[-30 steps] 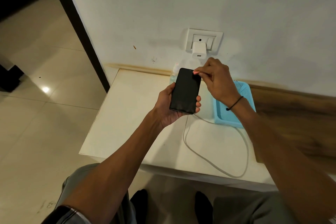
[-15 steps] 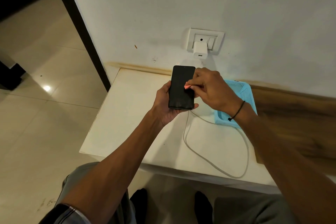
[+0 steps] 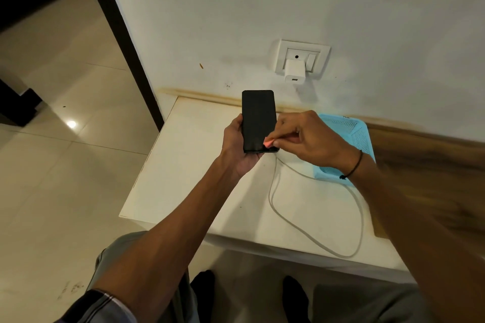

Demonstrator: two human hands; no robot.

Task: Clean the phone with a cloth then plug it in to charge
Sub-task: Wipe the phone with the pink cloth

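Since a second ago the right hand (image 3: 312,137) has slid from the phone's top corner down to its bottom right corner, and the phone (image 3: 258,120) itself has turned more upright.

Largest first: the white desk (image 3: 189,178) stands against the wall, with a blue mesh basket (image 3: 351,134) near its back edge on the right. A white cable (image 3: 273,191) loops across the desk toward its front edge; its far end is hidden behind the hands. Above the back edge, a white charger block (image 3: 294,75) sits in the wall socket (image 3: 301,56).

The phone is held in the air above the back half of the desk, screen dark, facing the camera. The left hand (image 3: 237,144) cups it from behind, thumb on one long edge, fingers curled around the other. The right hand's fingers are pressed together, pinching a small pink cloth (image 3: 268,142) against the glass.

I judge the phone to be light, stiff and slick on its glass face, and breakable if dropped; holding it by the long edges, as now, looks safest. The cloth looks soft and tiny, best pinched at the fingertips.
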